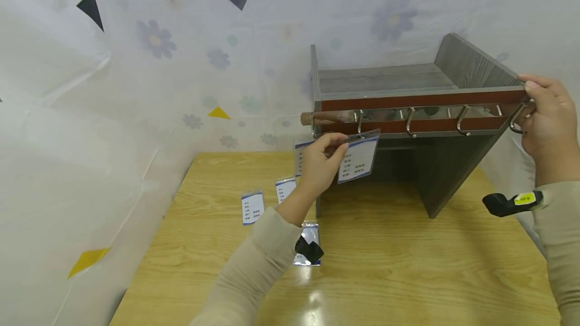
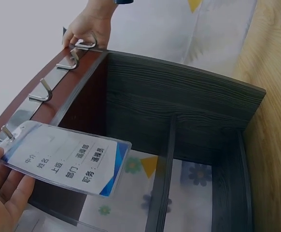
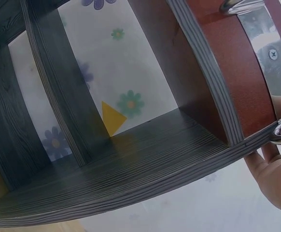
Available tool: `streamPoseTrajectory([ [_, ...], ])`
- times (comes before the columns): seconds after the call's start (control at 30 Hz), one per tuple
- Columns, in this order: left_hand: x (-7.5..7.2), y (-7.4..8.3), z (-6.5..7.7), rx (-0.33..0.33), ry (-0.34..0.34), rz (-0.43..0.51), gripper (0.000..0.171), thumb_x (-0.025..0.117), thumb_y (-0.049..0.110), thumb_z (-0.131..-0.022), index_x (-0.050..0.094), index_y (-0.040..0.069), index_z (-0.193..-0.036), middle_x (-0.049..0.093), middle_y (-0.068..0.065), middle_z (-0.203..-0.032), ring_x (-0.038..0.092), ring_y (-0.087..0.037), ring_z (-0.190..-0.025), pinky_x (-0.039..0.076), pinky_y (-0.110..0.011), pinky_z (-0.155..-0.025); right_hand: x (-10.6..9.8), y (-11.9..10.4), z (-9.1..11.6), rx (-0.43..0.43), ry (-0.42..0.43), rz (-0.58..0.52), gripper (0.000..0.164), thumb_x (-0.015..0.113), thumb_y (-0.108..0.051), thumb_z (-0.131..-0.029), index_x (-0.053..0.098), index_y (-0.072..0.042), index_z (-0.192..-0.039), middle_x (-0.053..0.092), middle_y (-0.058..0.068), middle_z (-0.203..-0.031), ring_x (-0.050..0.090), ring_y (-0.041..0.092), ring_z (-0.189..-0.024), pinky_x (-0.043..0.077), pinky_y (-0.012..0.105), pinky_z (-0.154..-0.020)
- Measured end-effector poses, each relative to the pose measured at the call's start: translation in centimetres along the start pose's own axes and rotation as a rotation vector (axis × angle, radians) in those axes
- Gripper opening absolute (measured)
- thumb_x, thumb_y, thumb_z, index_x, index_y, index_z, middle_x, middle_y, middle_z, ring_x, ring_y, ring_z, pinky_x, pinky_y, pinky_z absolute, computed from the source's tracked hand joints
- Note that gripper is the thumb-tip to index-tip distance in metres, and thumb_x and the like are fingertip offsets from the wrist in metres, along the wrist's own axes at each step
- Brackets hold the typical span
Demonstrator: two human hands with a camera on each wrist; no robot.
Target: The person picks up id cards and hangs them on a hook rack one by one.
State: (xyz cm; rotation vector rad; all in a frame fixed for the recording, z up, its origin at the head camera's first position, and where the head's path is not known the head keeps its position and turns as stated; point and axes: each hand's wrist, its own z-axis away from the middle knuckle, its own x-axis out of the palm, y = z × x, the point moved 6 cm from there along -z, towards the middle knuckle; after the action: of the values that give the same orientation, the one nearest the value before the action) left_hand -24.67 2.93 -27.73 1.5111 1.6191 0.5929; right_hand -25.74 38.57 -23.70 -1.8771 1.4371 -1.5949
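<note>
My left hand [image 1: 322, 157] pinches the top left corner of a clear ID badge holder [image 1: 358, 159] with a printed white card. The badge hangs at the second metal hook [image 1: 360, 122] from the left; in the left wrist view, the hook's tip shows at the holder's top edge. Another badge [image 1: 299, 155] hangs at the left end, partly behind my hand. My right hand [image 1: 554, 117] grips the right front corner of the grey wooden rack [image 1: 462, 165], next to the last hook [image 1: 516, 118]. In the right wrist view, its fingers [image 3: 263, 166] wrap that corner.
Three more badges lie on the wooden table [image 1: 385, 265]: one at the left [image 1: 252, 208], one by the rack [image 1: 284, 189], one under my left wrist [image 1: 310, 235]. More hooks [image 1: 411, 122] line the metal strip. A patterned sheet [image 1: 254, 64] covers the wall behind.
</note>
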Motion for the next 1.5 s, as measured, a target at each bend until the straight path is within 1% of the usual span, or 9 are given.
streamPoseTrajectory([
  [0.27,-0.9,-0.9,0.8,-0.029,0.022,0.016,0.013,0.057,0.009,-0.083,0.06,0.002,-0.094,0.061,-0.007,-0.085,0.055,-0.011,-0.071,0.047,-0.02,-0.06,0.3,0.0,0.1,-0.017,0.002,0.04,0.021,0.057,-0.006,-0.082,0.053,0.004,-0.1,0.056,0.011,-0.088,0.056,0.014,-0.066,0.029,0.017,-0.04],
  [0.47,-1.4,-1.0,1.2,-0.068,-0.002,0.05,0.017,0.056,0.009,-0.083,0.06,-0.001,-0.097,0.061,-0.01,-0.088,0.056,-0.016,-0.075,0.047,-0.021,-0.061,0.5,0.1,0.1,-0.013,0.004,0.02,0.023,0.059,-0.006,-0.08,0.053,0.004,-0.1,0.056,0.012,-0.087,0.056,0.014,-0.065,0.03,0.017,-0.04],
  [0.7,-2.3,0.8,2.2,-0.115,-0.012,0.054,0.015,0.053,-0.001,-0.083,0.056,-0.009,-0.095,0.057,-0.018,-0.087,0.055,-0.025,-0.074,0.048,-0.021,-0.061,0.3,0.0,0.0,-0.011,0.008,0.035,0.022,0.059,-0.006,-0.081,0.053,0.003,-0.1,0.056,0.011,-0.086,0.051,0.012,-0.06,0.024,0.017,-0.038],
  [0.87,-2.3,-1.6,2.6,-0.121,-0.03,0.06,0.016,0.055,0.004,-0.083,0.058,-0.006,-0.096,0.058,-0.016,-0.087,0.056,-0.024,-0.074,0.048,-0.023,-0.06,0.4,0.0,0.0,-0.016,0.006,0.024,0.023,0.06,-0.006,-0.08,0.053,0.004,-0.099,0.056,0.011,-0.082,0.048,0.012,-0.054,0.022,0.017,-0.037],
  [1.03,-2.9,-3.9,3.3,-0.141,-0.03,0.004,0.016,0.056,0.01,-0.084,0.06,-0.001,-0.095,0.06,-0.01,-0.09,0.056,-0.018,-0.077,0.047,-0.024,-0.063,0.4,0.1,0.1,-0.022,0.006,0.023,0.022,0.06,-0.005,-0.079,0.054,0.004,-0.098,0.055,0.011,-0.081,0.044,0.011,-0.05,0.02,0.017,-0.036],
  [1.17,-3.6,-4.8,4.0,-0.158,-0.015,-0.014,0.014,0.056,0.009,-0.083,0.061,0.0,-0.093,0.061,-0.009,-0.09,0.055,-0.016,-0.076,0.047,-0.023,-0.061,0.4,0.1,0.1,-0.022,0.006,0.023,0.022,0.06,-0.006,-0.08,0.053,0.004,-0.099,0.055,0.011,-0.081,0.043,0.011,-0.049,0.019,0.017,-0.036],
  [1.3,-4.3,-4.0,4.6,-0.187,-0.009,0.001,0.013,0.055,0.004,-0.083,0.059,-0.005,-0.092,0.06,-0.014,-0.089,0.055,-0.023,-0.077,0.046,-0.024,-0.062,0.5,0.2,0.1,-0.019,0.004,0.011,0.023,0.06,-0.005,-0.079,0.053,0.004,-0.098,0.055,0.011,-0.08,0.042,0.011,-0.047,0.016,0.017,-0.036],
  [1.4,-4.6,-4.6,5.2,-0.208,-0.011,0.002,0.014,0.055,0.003,-0.083,0.059,-0.006,-0.093,0.059,-0.015,-0.088,0.055,-0.023,-0.077,0.047,-0.025,-0.063,0.5,0.2,0.0,-0.018,0.004,0.005,0.022,0.061,-0.005,-0.079,0.053,0.004,-0.098,0.056,0.012,-0.081,0.045,0.011,-0.049,0.017,0.017,-0.036],
  [1.5,-4.7,-6.6,5.8,-0.234,-0.02,-0.02,0.015,0.056,0.007,-0.083,0.06,-0.003,-0.093,0.06,-0.012,-0.087,0.055,-0.019,-0.076,0.047,-0.025,-0.064,0.4,0.2,0.0,-0.016,0.005,0.002,0.022,0.061,-0.005,-0.079,0.053,0.004,-0.098,0.056,0.012,-0.082,0.047,0.012,-0.051,0.017,0.017,-0.036],
])
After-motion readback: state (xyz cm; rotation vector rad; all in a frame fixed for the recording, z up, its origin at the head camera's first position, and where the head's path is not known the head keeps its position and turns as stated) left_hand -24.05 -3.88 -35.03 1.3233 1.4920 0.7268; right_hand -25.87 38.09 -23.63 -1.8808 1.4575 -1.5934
